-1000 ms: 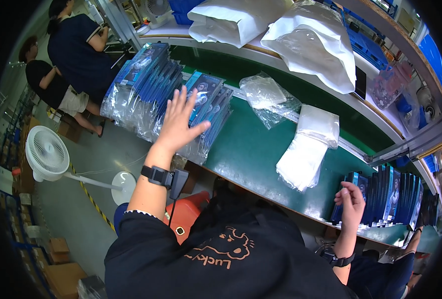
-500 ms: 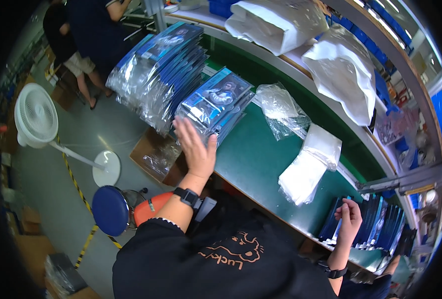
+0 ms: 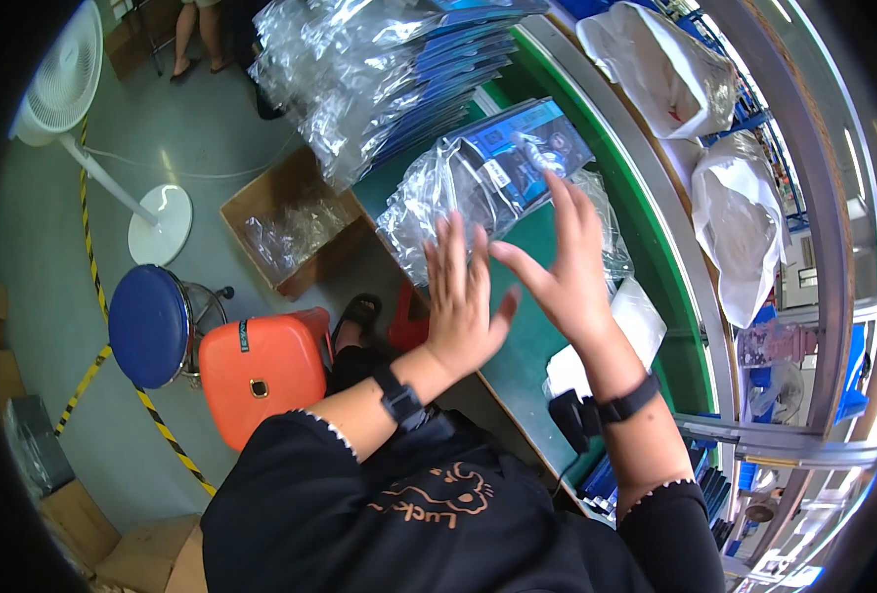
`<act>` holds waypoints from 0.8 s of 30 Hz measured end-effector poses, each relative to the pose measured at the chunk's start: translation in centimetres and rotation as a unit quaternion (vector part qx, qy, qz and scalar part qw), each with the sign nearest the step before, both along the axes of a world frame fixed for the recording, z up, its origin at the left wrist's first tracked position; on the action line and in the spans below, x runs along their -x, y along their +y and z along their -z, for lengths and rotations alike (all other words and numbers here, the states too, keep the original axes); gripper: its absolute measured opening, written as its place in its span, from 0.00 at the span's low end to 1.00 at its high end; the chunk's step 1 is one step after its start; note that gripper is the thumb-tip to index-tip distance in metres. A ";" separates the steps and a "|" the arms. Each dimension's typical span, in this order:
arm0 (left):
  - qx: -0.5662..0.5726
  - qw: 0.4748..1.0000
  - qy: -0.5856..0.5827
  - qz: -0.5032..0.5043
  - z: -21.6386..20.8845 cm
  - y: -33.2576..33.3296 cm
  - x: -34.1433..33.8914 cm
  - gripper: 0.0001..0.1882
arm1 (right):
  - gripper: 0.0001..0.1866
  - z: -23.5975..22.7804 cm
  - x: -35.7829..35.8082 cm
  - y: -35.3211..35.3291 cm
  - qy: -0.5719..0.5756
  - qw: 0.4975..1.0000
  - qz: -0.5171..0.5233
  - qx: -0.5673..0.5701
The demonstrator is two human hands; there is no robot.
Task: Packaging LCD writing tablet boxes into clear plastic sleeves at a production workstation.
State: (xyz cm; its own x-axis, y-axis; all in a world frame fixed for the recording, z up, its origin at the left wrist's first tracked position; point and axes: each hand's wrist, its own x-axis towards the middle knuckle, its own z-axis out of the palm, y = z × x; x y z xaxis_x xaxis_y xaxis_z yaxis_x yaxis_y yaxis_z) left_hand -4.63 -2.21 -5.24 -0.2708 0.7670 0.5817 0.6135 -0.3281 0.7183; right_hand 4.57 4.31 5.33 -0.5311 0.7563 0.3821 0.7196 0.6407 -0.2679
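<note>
"Where are the hands?"

"The left hand (image 3: pixel 463 316) and right hand (image 3: pixel 569 272) have their fingers spread and hold nothing. They're by the short pile of flat blue packs in clear, shiny plastic bags (image 3: pixel 523 153), on the far part of the smooth green table (image 3: pixel 527 346). I can't tell if they touch it."

"What could go wrong?"

"The bags look slippery, and their loose ends reach the table's left edge. A hard push left could make packs slide off, maybe near the brown cardboard box (image 3: pixel 332 255) on the floor."
</note>
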 end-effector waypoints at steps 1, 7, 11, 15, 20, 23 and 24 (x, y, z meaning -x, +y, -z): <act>0.007 0.999 -0.003 0.046 1.0 -1.7 -0.2 0.38 | 0.47 0.7 1.6 0.5 -0.037 0.998 0.014 -0.044; 0.071 0.984 -0.067 0.149 4.8 -5.2 3.5 0.27 | 0.49 3.2 6.1 1.3 -0.140 0.975 0.067 -0.159; 0.074 0.986 -0.081 0.128 4.9 -4.7 7.1 0.17 | 0.36 3.6 5.6 2.9 -0.107 0.979 0.049 -0.166; 0.070 0.988 -0.110 0.089 5.2 -4.6 8.8 0.11 | 0.27 2.9 4.9 3.1 -0.066 0.988 0.030 -0.138; 0.034 0.988 -0.123 0.081 3.4 -3.2 9.4 0.13 | 0.24 2.3 4.3 3.0 -0.044 0.991 0.030 -0.124; 0.014 0.993 -0.087 0.081 1.7 -1.9 9.3 0.18 | 0.23 2.2 4.1 3.1 -0.040 0.991 0.029 -0.122; 0.011 0.995 -0.044 0.091 1.0 -1.4 9.3 0.21 | 0.23 2.3 4.0 3.2 -0.035 0.992 0.029 -0.122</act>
